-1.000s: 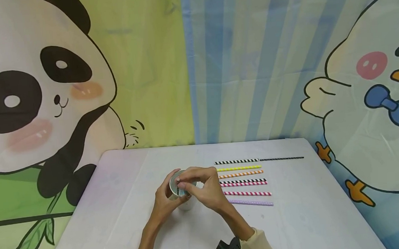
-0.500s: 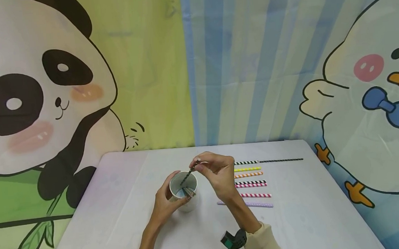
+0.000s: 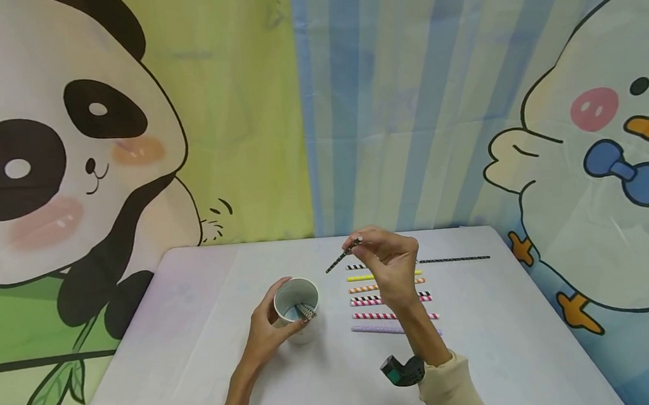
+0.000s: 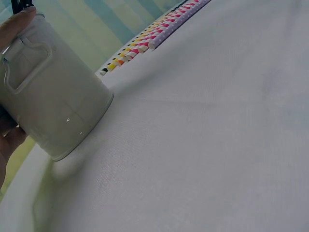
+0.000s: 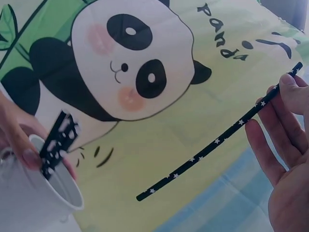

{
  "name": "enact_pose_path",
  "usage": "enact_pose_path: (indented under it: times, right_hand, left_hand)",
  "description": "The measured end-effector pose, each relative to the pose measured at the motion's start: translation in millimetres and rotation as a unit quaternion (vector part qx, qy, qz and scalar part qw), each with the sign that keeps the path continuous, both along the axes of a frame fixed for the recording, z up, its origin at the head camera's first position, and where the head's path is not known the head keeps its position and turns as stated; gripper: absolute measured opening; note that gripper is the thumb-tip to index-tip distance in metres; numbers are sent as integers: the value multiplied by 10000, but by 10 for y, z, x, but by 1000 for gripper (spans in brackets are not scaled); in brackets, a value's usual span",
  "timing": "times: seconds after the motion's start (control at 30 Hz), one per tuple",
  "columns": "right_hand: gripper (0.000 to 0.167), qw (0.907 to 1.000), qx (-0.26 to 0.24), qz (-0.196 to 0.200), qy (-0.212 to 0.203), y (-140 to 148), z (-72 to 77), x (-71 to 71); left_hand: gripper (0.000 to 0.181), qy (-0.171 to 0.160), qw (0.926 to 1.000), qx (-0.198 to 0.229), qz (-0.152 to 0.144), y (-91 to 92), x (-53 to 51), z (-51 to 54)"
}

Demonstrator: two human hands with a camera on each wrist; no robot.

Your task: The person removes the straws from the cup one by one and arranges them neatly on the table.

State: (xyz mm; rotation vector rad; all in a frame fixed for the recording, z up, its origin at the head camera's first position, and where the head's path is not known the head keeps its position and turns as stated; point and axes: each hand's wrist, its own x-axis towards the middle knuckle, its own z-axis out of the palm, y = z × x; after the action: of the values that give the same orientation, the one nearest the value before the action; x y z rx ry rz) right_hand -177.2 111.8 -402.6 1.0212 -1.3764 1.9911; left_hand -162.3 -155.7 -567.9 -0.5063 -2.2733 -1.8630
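Observation:
My left hand [image 3: 266,328] grips a white cup [image 3: 303,339] that stands on the table, its mouth tipped toward me. A loop like a handle shows on the cup's side in the left wrist view. Several black-and-white patterned straws [image 5: 60,142] lean inside the cup, with the left thumb against them at the rim. Up and to the right of the cup, my right hand [image 3: 392,264] pinches one black straw with white stars [image 5: 217,141] near its upper end. That straw slants down to the left, apart from the cup.
On the white table [image 3: 200,365], paper straws lie in rows beneath and beside the right forearm: black-and-white [image 3: 355,267], yellow [image 3: 360,278], orange-striped [image 3: 361,288], red-striped [image 3: 368,316] and purple [image 3: 376,329]. A thin black straw [image 3: 455,259] lies at the back right. Printed curtains hang behind.
The right hand has drawn the black starred straw up out of the cup and carried it right. The left hand has stayed on the cup.

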Motion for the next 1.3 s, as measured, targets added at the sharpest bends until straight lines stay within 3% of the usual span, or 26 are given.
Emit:
enact_pose_path:
  times: [0.17,0.63,0.77,0.9,1.03,1.17,1.3]
  right_hand:
    - [20,9999,-12,-123,18,169,-10,-33]
    - [17,9903,688,-1205,-100,686,-169,-97]
    - [19,9838,974,-1503,-111,841,-222,-115]
    - [11,9756,1195,-1833,-157,1008,-274,-144]
    - [9,9637,1476,-2202,-305,1165,-330,-162]
    - [20,9479,1909,-2501,-500,1301,-382,-152]
    - [26,9379,2209,-2629,-490,1422,-461,-180]
  left_hand:
    - [98,-37,9999,-29,129,-4,10,6]
    - [97,-64,9999,-39,80,1,-7,-7]
    - [97,-42,10000,-38,40,7,-13,-2]
    - [97,-44,10000,-13,16,16,-13,14]
    - [97,-50,10000,-14,20,15,-13,19]
    - [97,-42,10000,-31,30,14,-9,16]
    - [97,-62,10000,-34,47,22,-9,20]
